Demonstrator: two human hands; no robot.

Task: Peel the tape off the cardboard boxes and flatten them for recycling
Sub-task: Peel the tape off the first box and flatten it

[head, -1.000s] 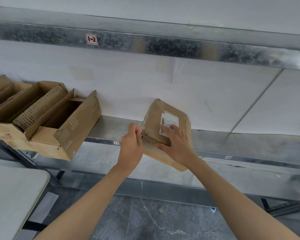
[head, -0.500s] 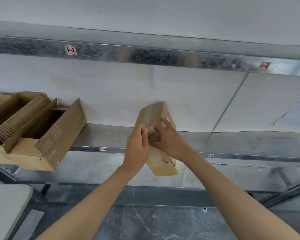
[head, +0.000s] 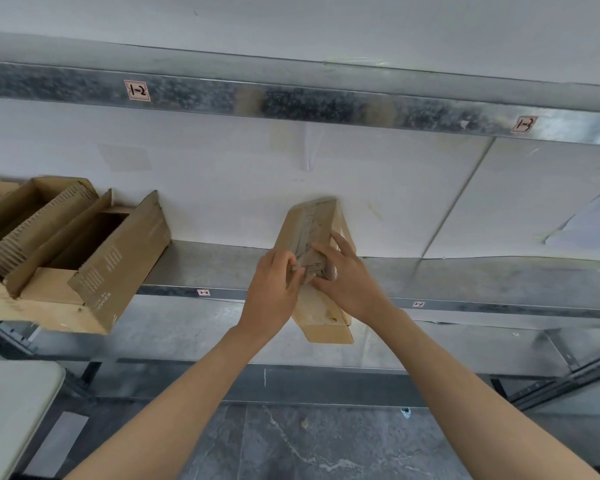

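A small brown cardboard box (head: 312, 230) is held in the air in front of the metal shelf (head: 465, 275), its narrow taped side turned toward me. A strip of clear tape (head: 307, 226) runs along that side. My left hand (head: 274, 292) pinches the tape's loose end at the box's lower part, thumb and fingers curled. My right hand (head: 347, 278) grips the box from the right, fingers spread over its edge. The box's lower end (head: 326, 327) sticks out below both hands.
Open cardboard boxes (head: 84, 258) sit on the shelf at the left, flaps up, overhanging the edge. An upper shelf beam (head: 291, 102) runs across above. A grey table corner (head: 11, 410) is at the lower left; stone floor (head: 309, 445) lies below.
The box has been turned from its labelled face to its narrow taped side. My left hand has taken hold of the tape end, and the view has shifted a little to the right.
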